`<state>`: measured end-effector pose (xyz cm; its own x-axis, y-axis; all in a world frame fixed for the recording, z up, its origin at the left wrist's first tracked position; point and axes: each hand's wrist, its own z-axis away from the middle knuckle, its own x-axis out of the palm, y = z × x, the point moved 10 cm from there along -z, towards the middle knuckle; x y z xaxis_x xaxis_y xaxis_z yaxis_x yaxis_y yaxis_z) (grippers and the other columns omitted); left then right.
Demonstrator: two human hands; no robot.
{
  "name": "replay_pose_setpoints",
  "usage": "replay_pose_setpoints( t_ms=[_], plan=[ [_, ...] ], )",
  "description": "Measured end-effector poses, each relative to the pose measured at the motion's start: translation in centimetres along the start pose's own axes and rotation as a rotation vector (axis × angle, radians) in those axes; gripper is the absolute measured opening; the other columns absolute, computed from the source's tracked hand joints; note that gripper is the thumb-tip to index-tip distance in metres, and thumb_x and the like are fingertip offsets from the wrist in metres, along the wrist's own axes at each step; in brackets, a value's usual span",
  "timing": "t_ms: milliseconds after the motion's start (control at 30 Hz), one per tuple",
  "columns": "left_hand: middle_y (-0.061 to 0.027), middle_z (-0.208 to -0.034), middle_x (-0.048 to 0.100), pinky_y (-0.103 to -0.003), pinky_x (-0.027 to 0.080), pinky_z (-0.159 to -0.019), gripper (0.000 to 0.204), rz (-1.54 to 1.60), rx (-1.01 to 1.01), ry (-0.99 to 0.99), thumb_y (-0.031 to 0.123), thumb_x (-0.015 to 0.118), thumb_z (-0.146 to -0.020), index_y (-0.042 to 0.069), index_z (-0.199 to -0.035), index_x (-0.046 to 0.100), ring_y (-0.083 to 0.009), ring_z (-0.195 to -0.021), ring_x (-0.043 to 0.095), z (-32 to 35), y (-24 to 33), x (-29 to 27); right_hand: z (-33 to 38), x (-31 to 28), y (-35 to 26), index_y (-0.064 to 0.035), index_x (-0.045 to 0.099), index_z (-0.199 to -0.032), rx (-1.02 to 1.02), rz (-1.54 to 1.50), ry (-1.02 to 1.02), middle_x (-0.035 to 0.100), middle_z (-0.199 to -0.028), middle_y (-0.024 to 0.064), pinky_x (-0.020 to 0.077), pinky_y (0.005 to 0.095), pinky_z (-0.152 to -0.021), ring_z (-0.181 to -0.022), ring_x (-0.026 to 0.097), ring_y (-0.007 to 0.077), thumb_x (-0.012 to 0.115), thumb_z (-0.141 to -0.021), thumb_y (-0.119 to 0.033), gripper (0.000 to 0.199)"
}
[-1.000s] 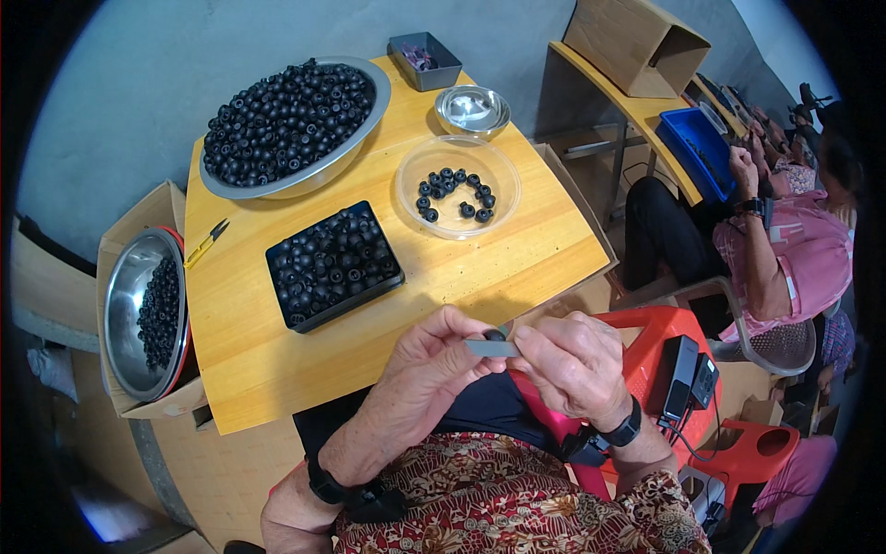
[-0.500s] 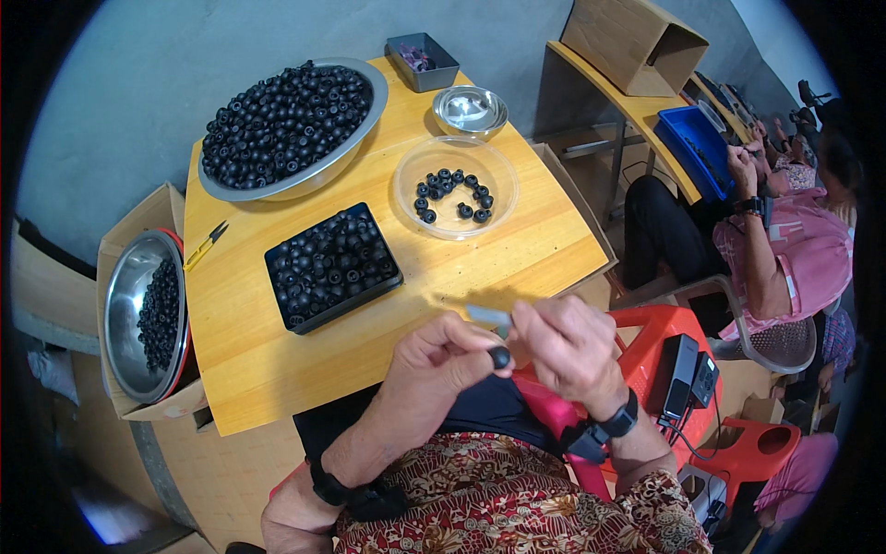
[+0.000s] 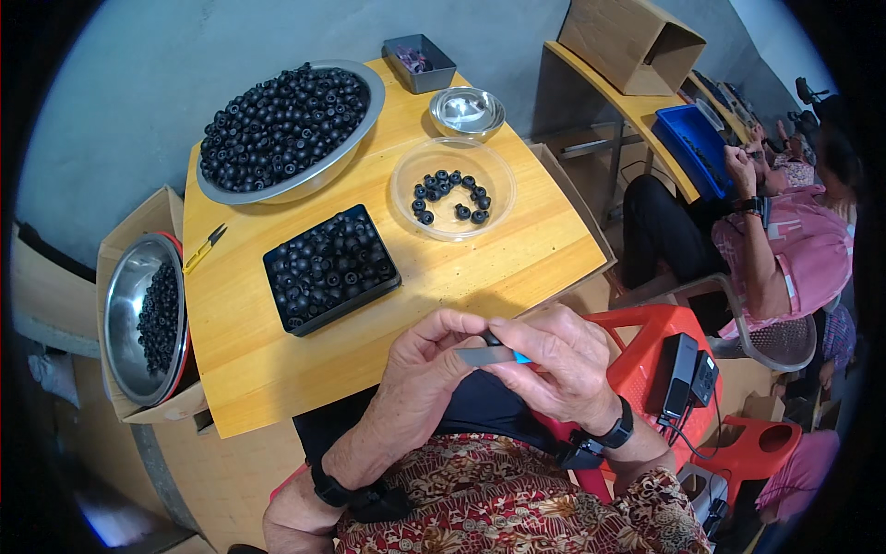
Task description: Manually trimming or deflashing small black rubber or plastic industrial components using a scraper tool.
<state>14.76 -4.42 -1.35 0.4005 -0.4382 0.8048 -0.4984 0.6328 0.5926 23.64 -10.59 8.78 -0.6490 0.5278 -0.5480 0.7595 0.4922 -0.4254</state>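
Just beyond the table's near edge, both my hands meet over my lap. My left hand (image 3: 420,369) pinches a small black round rubber-like part (image 3: 490,338), partly covered by fingers. In my right hand (image 3: 565,355) is a small knife (image 3: 480,355) with a flat grey blade and a bit of blue at its handle. The blade lies across the near side of the black part, its tip by my left thumb. Whether the edge touches the part cannot be made out. Nearest on the table (image 3: 526,272) is a black tray (image 3: 355,303) heaped with similar black parts.
A clear plastic bowl (image 3: 445,210) holds several black parts. Behind stand a big heaped basin (image 3: 375,103), a shiny bowl (image 3: 467,111) and a grey box (image 3: 436,79). Yellow snips (image 3: 203,251) lie left. A red stool (image 3: 637,346) is right; a person in pink (image 3: 803,245) sits beyond.
My right hand has brought the knife down and left onto the black part. My hands now touch, where before a gap lay between them.
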Motion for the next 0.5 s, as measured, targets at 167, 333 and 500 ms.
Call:
replay_pose_setpoints(
  t_ms=[167, 333, 500],
  plan=[
    [-0.0038, -0.099, 0.067, -0.029, 0.052, -0.084, 0.015, -0.026, -0.027, 0.095, 0.007, 0.066, -0.093, 0.004, -0.107, 0.061, -0.0121, -0.091, 0.064, 0.2, 0.0, -0.5, -0.2, 0.0, -0.8, -0.002, 0.071, -0.106, -0.063, 0.081, -0.047, 0.063, -0.078, 0.0046, 0.0487, 0.0297, -0.052, -0.063, 0.061, 0.0187, 0.082, -0.064, -0.008, 0.044],
    [-0.0038, -0.097, 0.068, -0.024, 0.053, -0.082, 0.01, 0.011, -0.036, 0.107, 0.004, 0.065, -0.093, 0.004, -0.103, 0.064, -0.0097, -0.091, 0.065, 0.1, -0.2, -0.5, -0.2, 0.5, -1.3, -0.0013, 0.07, -0.109, -0.119, 0.107, -0.13, 0.061, -0.079, 0.005, 0.0491, 0.0304, -0.053, -0.063, 0.06, 0.0193, 0.081, -0.064, -0.008, 0.047],
    [-0.0026, -0.096, 0.068, -0.025, 0.052, -0.081, 0.008, 0.027, -0.011, 0.137, 0.003, 0.065, -0.092, 0.005, -0.1, 0.064, -0.0082, -0.09, 0.064, 0.1, -0.3, -1.2, 0.2, 0.8, -0.7, -0.0004, 0.07, -0.109, -0.09, 0.094, -0.057, 0.063, -0.08, 0.0065, 0.0499, 0.0305, -0.054, -0.064, 0.061, 0.0199, 0.08, -0.064, -0.006, 0.046]
  ],
)
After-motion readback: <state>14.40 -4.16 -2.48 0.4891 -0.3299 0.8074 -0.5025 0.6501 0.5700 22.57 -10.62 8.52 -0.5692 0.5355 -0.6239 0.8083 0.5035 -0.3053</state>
